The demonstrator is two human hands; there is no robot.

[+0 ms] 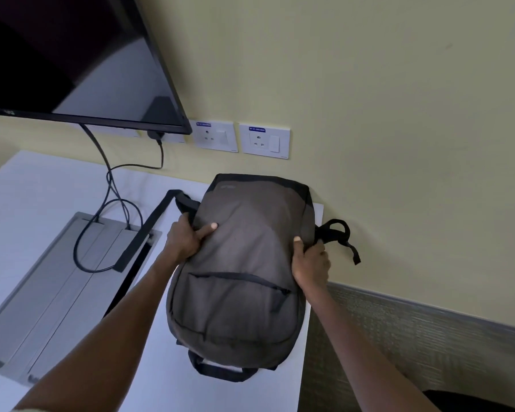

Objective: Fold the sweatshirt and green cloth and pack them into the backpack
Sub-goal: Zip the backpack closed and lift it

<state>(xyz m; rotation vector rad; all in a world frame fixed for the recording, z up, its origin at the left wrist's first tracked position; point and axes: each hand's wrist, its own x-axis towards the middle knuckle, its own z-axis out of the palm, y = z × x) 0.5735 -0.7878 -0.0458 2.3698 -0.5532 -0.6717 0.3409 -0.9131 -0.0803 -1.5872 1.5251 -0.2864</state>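
Two bare forearms reach in from the bottom edge toward a grey backpack (238,281) lying flat, front side up, on a white desk (42,185). Its carry handle (220,371) points toward the viewer and its far end lies just beside the yellow wall (369,84). Left hand (188,239): grips the left edge of the pack, fingers curled round the side, thumb laid flat on the front panel. Right hand (309,260): grips the right edge, thumb on the fabric, fingers wrapped behind and hidden. A curved zipper (238,276) crosses the front pocket and appears closed. One black shoulder strap (149,227) trails left across the desk onto a grey cable hatch (72,281); a second strap loop (339,236) sticks out at the right, near the wall. Black cables (107,185) run from the hatch up toward a dark wall-mounted screen (72,55). Two white wall sockets (241,139) sit side by side beyond the pack. Neither sweatshirt nor green cloth can be seen.
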